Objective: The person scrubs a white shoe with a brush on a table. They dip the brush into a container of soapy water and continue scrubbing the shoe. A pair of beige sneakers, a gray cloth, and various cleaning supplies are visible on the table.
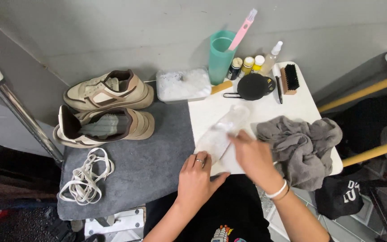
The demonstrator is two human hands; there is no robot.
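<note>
Pressing down on the near end of a pale insole [224, 132] with the left hand [196, 179], fingers flat and spread, a ring on 1 of them. Lying across the white table [301, 105] near its left edge, the insole, angling from the near edge up toward the middle. Resting the right hand [254, 157] on the insole just beside the left, fingers curled loosely against it; whether gripping it or only touching, cannot tell. Wearing bands on the right wrist.

Sitting bunched at the table's right near corner, a grey cloth [303, 145], touching the right hand's far side. Standing along the far edge: a teal cup [220, 56] holding a pink brush [242, 29], 3 small bottles [246, 66], a spray bottle [272, 57], a black round tin [254, 86], a bristle brush [290, 79].

Lying on the grey mat [144, 166] to the left: 2 beige shoes [108, 107] at the far edge, white laces [86, 177] coiled at the near left corner, a clear tub [183, 84] at the far right corner.
</note>
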